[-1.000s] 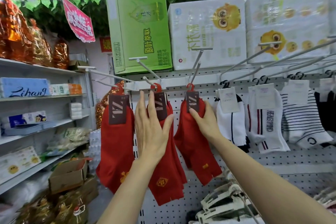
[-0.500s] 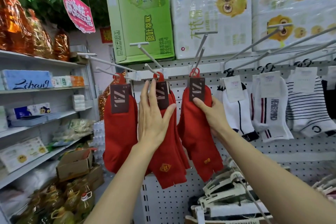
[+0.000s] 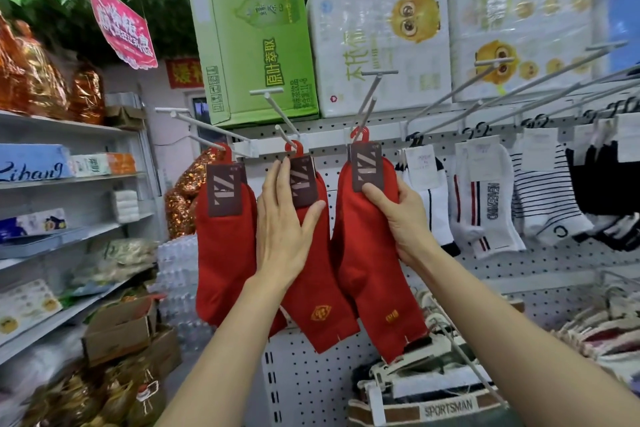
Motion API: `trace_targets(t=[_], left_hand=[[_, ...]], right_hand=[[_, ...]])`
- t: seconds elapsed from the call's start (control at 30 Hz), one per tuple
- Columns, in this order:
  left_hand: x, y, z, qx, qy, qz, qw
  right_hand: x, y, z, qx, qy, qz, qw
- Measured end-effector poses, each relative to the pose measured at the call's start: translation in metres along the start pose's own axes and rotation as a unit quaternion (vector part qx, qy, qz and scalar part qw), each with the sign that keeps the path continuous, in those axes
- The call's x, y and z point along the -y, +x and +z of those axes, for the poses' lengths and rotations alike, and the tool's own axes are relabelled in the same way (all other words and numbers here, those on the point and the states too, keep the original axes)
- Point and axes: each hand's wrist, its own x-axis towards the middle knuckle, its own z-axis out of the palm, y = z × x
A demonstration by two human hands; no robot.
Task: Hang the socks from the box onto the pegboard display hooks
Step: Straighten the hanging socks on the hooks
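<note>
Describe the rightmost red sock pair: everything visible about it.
The rightmost red sock pair is plain red knit with a small gold emblem near the toe. A dark brown card label with a pale slanted logo wraps its cuff, topped by a red plastic hanger that sits on a white peg hook. It hangs toe down, angled to the right, before the pegboard. The right hand grips its upper part, thumb on the label's lower edge. Its left edge meets the middle pair.

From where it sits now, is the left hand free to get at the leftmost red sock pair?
Probably yes. The left hand lies flat on the middle red pair, gripping nothing, and the leftmost red sock pair hangs right beside it, with nothing between.
</note>
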Motion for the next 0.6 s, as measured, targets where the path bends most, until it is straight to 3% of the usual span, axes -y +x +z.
trace_targets(t=[0.27,0.4,0.47,0.53,0.6], left_hand=[[-0.026,-0.002,0.016,-0.081,0.09,0.009,0.993],[-0.056,-0.003,0.024,-0.113,0.042,0.055,0.991],[-0.074,-0.006,0.032,-0.118,0.005,0.091,0.989],[-0.092,-0.011,0.043,-0.111,-0.031,0.124,0.986],[-0.108,-0.016,0.061,-0.074,-0.05,0.143,0.986]], right_hand=[[0.007,0.002,-0.005,0.013,-0.038,0.014,0.999],[0.009,0.008,-0.018,0.026,-0.109,-0.035,0.993],[0.01,0.011,-0.033,0.01,-0.213,-0.117,0.97],[0.007,0.018,-0.056,-0.022,-0.34,-0.215,0.915],[0.004,0.028,-0.083,-0.044,-0.42,-0.248,0.872]])
